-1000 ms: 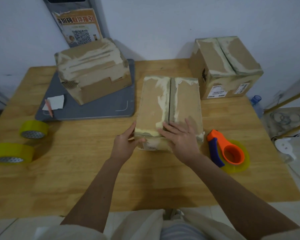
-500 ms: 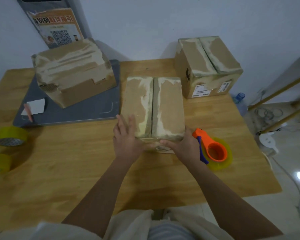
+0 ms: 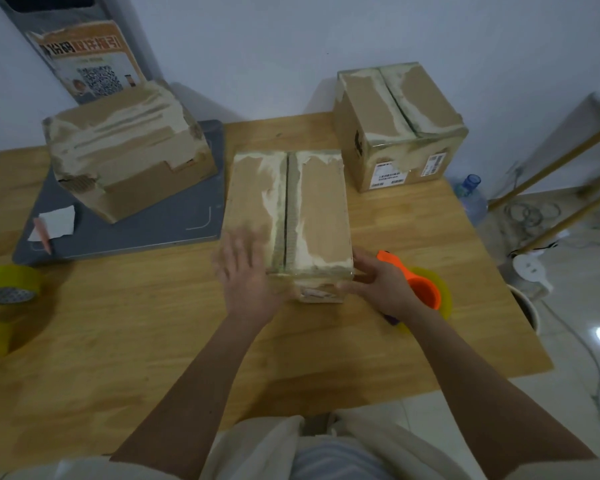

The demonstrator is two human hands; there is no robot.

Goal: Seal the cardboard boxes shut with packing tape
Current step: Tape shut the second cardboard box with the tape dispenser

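Since a moment ago, the left hand [image 3: 246, 271] has slid onto the near-left top of the middle box [image 3: 321, 209], fingers flat and blurred, likely pressing the flap shut. Her right hand [image 3: 381, 289] cups the near-right corner, steadying it. Just behind that hand waits the orange tape dispenser [image 3: 420, 289]; 2 spare rolls [image 3: 9, 284] sit far left.

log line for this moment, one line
left hand flat on middle box top | right hand at its near right corner | tape dispenser idle
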